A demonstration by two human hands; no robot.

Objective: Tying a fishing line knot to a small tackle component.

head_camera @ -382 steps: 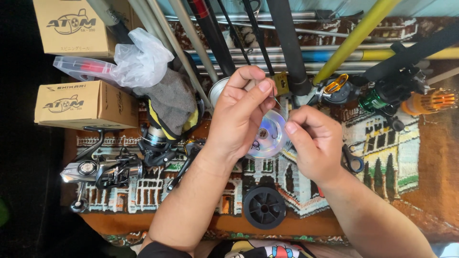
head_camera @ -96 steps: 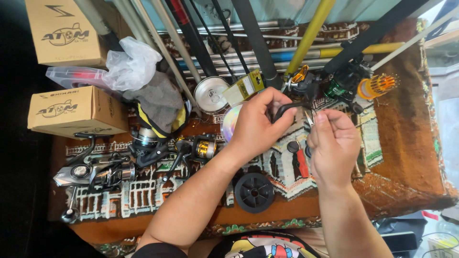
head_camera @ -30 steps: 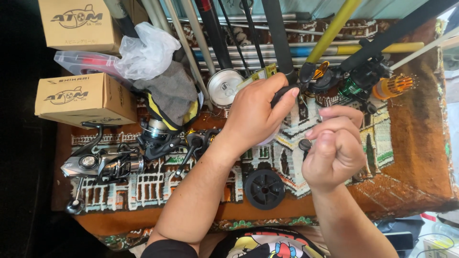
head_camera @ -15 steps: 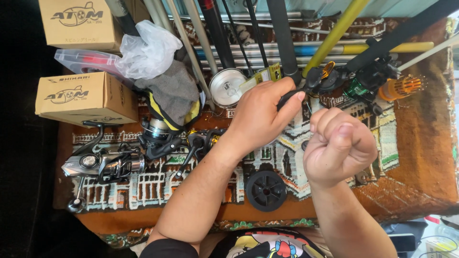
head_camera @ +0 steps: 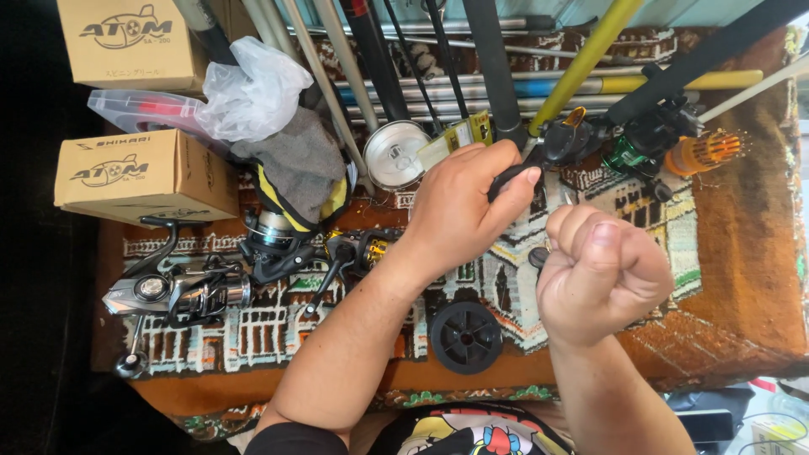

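Right hand (head_camera: 602, 274) now lower, fisted over patterned rug (head_camera: 742, 253); rods (head_camera: 497, 76) behind

The worktop (head_camera: 742, 278) is covered by a brown woven rug with a pattern of buildings. On it lie a black spool (head_camera: 466, 337), a silver reel (head_camera: 168, 291), a black reel (head_camera: 278, 248) under a grey cloth (head_camera: 295, 164), two cardboard boxes (head_camera: 143, 173), a clear bag (head_camera: 253, 88), a pale spool (head_camera: 394, 154) and several rods (head_camera: 497, 76) across the far edge.
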